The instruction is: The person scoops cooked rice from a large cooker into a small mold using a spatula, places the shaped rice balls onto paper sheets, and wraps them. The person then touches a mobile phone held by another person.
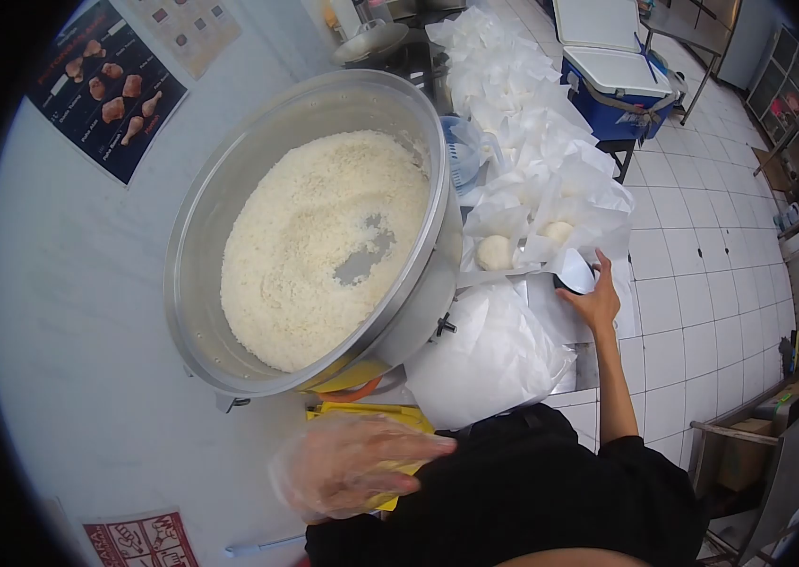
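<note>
My right hand (596, 300) grips a small round bowl (576, 274) with a dark outside and a pale inside, its thumb and fingers around the rim. The bowl is over white paper on the counter, just in front of two rounded rice portions (495, 252). My left hand (357, 461) wears a clear plastic glove and hangs near my body with fingers stretched out, holding nothing. Beyond it stands a large metal pot (193, 283) of cooked white rice (300, 227), with a hollow scooped down to the metal.
A stack of white paper sheets (484, 354) lies between the pot and me. Many crumpled paper wraps (503, 85) run along the counter, with a blue plastic basket (462, 156) beside them. A blue cooler (607, 104) stands beyond, above the tiled floor (702, 236).
</note>
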### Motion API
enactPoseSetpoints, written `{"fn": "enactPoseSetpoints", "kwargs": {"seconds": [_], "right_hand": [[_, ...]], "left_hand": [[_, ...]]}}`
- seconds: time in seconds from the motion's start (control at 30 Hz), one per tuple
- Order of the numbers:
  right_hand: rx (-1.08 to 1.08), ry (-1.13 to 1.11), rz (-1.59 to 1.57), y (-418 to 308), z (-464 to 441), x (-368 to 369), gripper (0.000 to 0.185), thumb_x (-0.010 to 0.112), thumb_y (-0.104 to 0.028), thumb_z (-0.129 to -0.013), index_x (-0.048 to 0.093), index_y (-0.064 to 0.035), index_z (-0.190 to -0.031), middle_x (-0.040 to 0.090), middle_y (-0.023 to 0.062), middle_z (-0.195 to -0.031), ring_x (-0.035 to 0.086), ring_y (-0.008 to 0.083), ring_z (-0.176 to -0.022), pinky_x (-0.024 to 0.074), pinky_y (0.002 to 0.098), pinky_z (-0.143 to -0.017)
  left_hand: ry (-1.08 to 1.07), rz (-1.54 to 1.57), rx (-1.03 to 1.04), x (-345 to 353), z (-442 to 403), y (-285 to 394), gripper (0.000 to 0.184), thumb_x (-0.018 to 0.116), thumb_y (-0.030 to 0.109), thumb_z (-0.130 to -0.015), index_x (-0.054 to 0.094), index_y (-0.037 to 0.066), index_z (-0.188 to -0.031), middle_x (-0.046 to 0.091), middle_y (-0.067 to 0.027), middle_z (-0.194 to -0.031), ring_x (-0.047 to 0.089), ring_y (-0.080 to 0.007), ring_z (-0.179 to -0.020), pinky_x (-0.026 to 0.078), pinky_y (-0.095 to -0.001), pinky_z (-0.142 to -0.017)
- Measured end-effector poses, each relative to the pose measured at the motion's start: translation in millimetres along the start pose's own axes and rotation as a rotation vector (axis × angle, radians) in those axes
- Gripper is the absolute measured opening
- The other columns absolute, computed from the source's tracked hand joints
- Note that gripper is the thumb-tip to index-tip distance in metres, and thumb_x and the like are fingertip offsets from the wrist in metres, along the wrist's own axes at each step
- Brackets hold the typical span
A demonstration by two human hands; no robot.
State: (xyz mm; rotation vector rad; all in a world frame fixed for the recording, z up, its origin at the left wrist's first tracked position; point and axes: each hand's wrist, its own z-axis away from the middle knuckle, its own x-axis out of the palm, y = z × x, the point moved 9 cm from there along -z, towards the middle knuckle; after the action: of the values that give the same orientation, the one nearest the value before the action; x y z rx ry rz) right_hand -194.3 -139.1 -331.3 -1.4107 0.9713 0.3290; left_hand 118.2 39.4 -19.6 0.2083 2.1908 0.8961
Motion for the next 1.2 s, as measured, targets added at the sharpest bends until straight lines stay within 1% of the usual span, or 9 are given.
{"fn": "enactPoseSetpoints", "kwargs": {"seconds": [0.23,0.43,0.63,0.7,0.87,0.97,1.03,1.07,1.2], "right_hand": [[-0.184,0.024,0.018,-16.4,-12.1,2.9,0.096,0.088,-0.031,-0.049,0.045,-0.0219,-0.135,0.066,0.0096,-0.108,0.065,0.0307,-0.097,0.053,0.0415,-0.075],[-0.246,-0.083,0.148,-24.6,-11.9,8.1,0.1,0.088,-0.03,-0.049,0.041,-0.0221,-0.136,0.068,0.0088,-0.105,0.067,0.0311,-0.093,0.0527,0.0414,-0.07],[-0.257,-0.054,0.131,-46.5,-6.6,-4.8,0.089,0.087,-0.031,-0.051,0.046,-0.021,-0.129,0.07,0.0067,-0.101,0.068,0.0309,-0.087,0.053,0.0405,-0.07],[-0.223,-0.091,0.137,-52.6,-12.5,-9.4,0.088,0.088,-0.034,-0.051,0.047,-0.0198,-0.128,0.069,0.0092,-0.101,0.068,0.031,-0.088,0.0532,0.0398,-0.073],[-0.114,-0.217,0.084,-83.7,-28.2,-50.5,0.091,0.09,-0.041,-0.052,0.049,-0.0153,-0.128,0.067,0.0163,-0.109,0.066,0.0357,-0.098,0.0528,0.0398,-0.081],[-0.403,-0.314,-0.632,-171.6,-38.5,-109.8,0.09,0.076,-0.051,-0.074,0.039,-0.0025,-0.141,0.059,0.0171,-0.127,0.062,0.0321,-0.111,0.0509,0.0419,-0.093],[-0.498,-0.559,-1.053,-260.0,-18.6,-132.8,0.088,0.065,-0.056,-0.083,0.035,-0.0004,-0.144,0.056,0.017,-0.13,0.06,0.0305,-0.115,0.0516,0.0408,-0.095],[-0.537,-0.735,-1.23,-305.7,-7.9,-138.9,0.087,0.06,-0.059,-0.087,0.034,0.0004,-0.145,0.055,0.017,-0.132,0.059,0.0295,-0.117,0.0524,0.04,-0.095],[-0.297,-0.784,-1.199,-399.7,18.1,-102.4,0.084,0.051,-0.069,-0.088,0.04,-0.0024,-0.139,0.062,0.0106,-0.108,0.065,0.0171,-0.084,0.0555,0.0253,-0.066]], "left_hand": [[-0.004,-0.055,-0.24,3.0,2.0,1.3,0.069,0.066,0.0,-0.084,0.042,0.027,-0.144,0.062,-0.0155,-0.128,0.068,-0.0315,-0.101,0.057,-0.0366,-0.079],[0.006,-0.048,-0.262,-15.6,25.1,10.9,0.073,0.069,0.001,-0.083,0.039,0.028,-0.145,0.066,-0.013,-0.12,0.068,-0.0291,-0.099,0.057,-0.035,-0.077],[-0.004,-0.019,-0.39,-30.4,37.6,13.0,0.037,0.069,0.011,-0.087,0.063,0.008,-0.123,0.068,-0.017,-0.114,0.069,-0.0296,-0.093,0.058,-0.0349,-0.075],[0.101,-0.047,-0.301,-59.3,47.2,32.7,0.041,0.069,0.014,-0.087,0.061,0.006,-0.127,0.067,-0.0121,-0.116,0.068,-0.0259,-0.097,0.056,-0.0336,-0.079],[0.535,-0.244,-0.333,-135.6,66.9,69.3,0.029,0.057,0.029,-0.098,0.068,0.005,-0.111,0.07,-0.0145,-0.097,0.069,-0.0251,-0.069,0.057,-0.0346,-0.072],[0.444,-0.428,-0.377,-170.8,32.5,58.9,0.035,0.052,0.034,-0.099,0.065,0.005,-0.114,0.069,-0.0138,-0.102,0.069,-0.0261,-0.079,0.057,-0.0349,-0.077],[0.34,-0.293,-0.522,-178.7,-9.6,18.6,0.048,0.057,0.042,-0.095,0.058,0.006,-0.126,0.064,-0.0142,-0.116,0.066,-0.0288,-0.101,0.056,-0.0378,-0.081],[0.255,-0.315,-0.393,-176.5,-34.5,5.0,0.054,0.06,0.045,-0.092,0.055,0.008,-0.13,0.062,-0.0148,-0.121,0.062,-0.0302,-0.108,0.056,-0.0398,-0.082],[0.065,-0.452,-0.139,-168.6,-96.2,-62.9,0.06,0.066,0.04,-0.087,0.049,0.011,-0.137,0.059,-0.0165,-0.127,0.057,-0.0329,-0.118,0.05,-0.0432,-0.097]]}}
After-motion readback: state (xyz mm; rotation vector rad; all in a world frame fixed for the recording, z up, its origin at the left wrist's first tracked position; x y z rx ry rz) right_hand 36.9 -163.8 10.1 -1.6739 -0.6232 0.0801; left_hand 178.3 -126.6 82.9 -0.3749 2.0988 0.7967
